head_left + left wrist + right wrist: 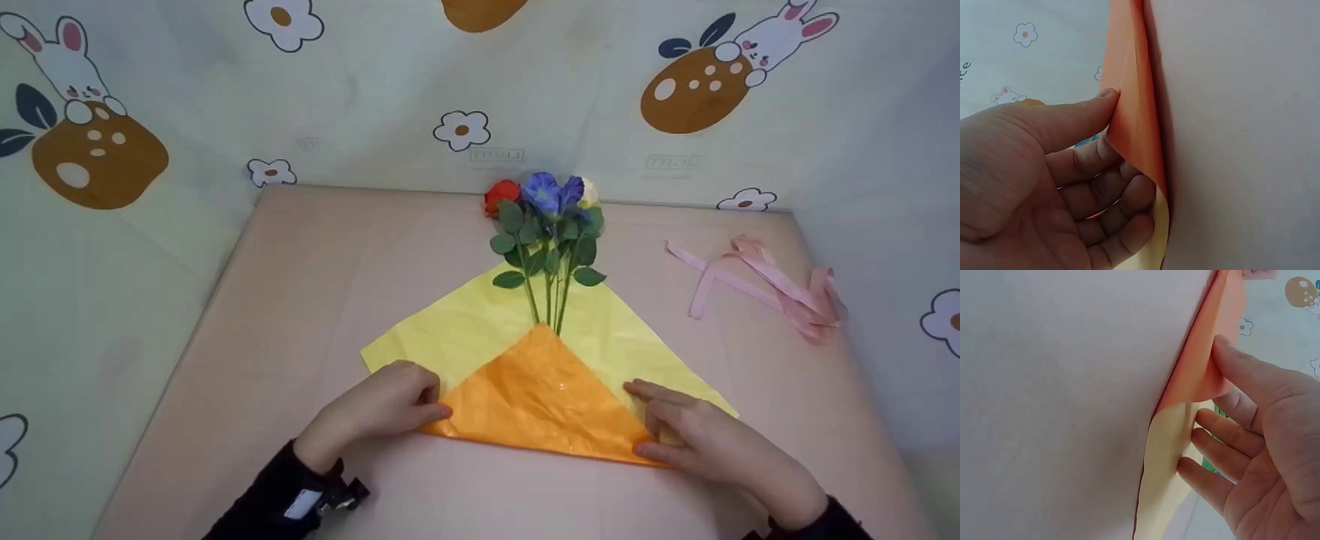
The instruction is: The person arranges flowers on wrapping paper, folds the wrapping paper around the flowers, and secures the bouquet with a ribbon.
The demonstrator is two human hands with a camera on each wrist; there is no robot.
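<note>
A sheet of wrapping paper lies on the board, yellow side [442, 326] up, with its near part folded over into an orange flap [536, 405]. Stems of artificial flowers [544, 195] run under the flap's tip; their red, blue and cream heads stick out past the far edge. My left hand [379, 401] pinches the flap's left end, thumb on the orange face [1134, 112], other fingers curled behind. At the right end, my right hand [705, 442] pinches the orange edge [1202, 371] between thumb and index finger, its other fingers against the yellow paper [1171, 433].
A loose pink ribbon [772, 285] lies in a tangle at the right of the pinkish board [300, 300]. Around and behind the board spreads a pale cloth [375, 90] printed with rabbits, fruits and flowers.
</note>
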